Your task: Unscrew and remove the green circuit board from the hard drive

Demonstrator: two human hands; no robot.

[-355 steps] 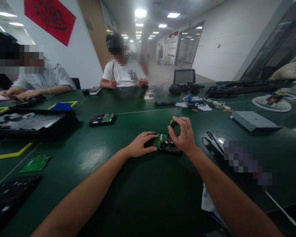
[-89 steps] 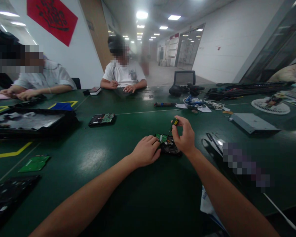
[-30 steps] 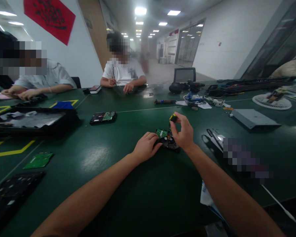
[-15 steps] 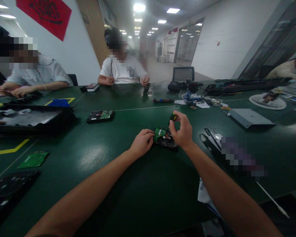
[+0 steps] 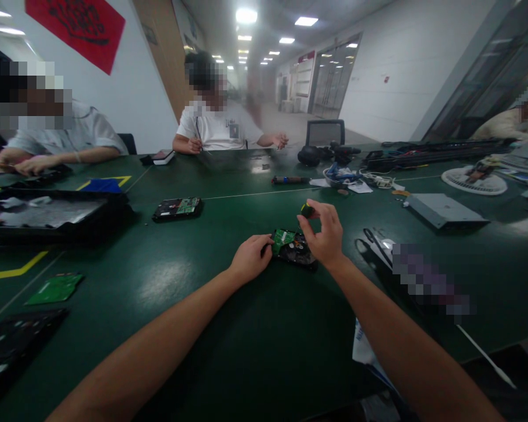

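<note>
A hard drive (image 5: 294,251) with a green circuit board on its upper face lies on the dark green table in front of me. My left hand (image 5: 254,257) grips the drive's left edge, fingers bent and pressed together. Above the drive's right part, my right hand (image 5: 323,230) holds a screwdriver (image 5: 307,209) by its yellow and black handle, between thumb and fingers. The screwdriver's tip is too small to make out against the drive. My right hand hides the drive's right end.
Another drive (image 5: 177,209) lies to the left. Beyond it are a black tray (image 5: 53,211), a green board (image 5: 55,288) and a dark device (image 5: 17,346). A grey metal box (image 5: 445,210) and cables (image 5: 341,174) lie right. Several people sit around the table.
The view has shifted slightly. Both my hands stay at the drive, and the screwdriver handle tilts a little differently. Across the table, a person's hand has moved right.
</note>
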